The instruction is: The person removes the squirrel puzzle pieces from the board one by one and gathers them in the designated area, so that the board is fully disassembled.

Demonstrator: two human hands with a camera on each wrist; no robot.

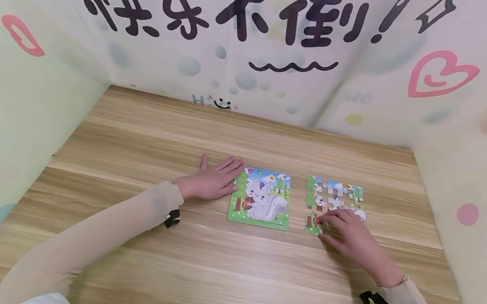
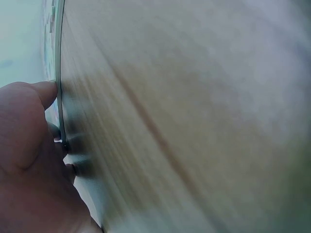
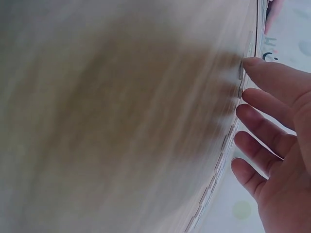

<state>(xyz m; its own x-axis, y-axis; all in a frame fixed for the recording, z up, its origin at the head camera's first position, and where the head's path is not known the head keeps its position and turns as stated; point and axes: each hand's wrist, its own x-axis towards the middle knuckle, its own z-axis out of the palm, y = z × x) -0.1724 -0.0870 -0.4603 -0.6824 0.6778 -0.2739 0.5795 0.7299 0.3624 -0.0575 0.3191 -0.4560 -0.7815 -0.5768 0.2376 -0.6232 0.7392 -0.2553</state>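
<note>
My left hand (image 1: 209, 183) lies with its fingers spread and straight, the fingertips on the left edge of a picture board (image 1: 265, 206) printed with a grey-white squirrel. In the left wrist view the thumb (image 2: 45, 92) touches the board's edge. To the board's right, several jigsaw pieces (image 1: 311, 200) lie in rows with gaps between them, showing a similar picture. My right hand (image 1: 352, 238) pinches a jigsaw piece (image 1: 318, 224) in the bottom row with thumb and index finger; the other fingers hide some of the pieces. The right wrist view shows the thumb (image 3: 274, 80) and fingertips at the tabletop.
A wood-grain table (image 1: 231, 269) carries everything. A printed white cloth (image 1: 255, 39) with dark lettering stands behind it, with pale sheets at both sides. Black straps, one a wrist device (image 1: 375, 300), sit at both cuffs.
</note>
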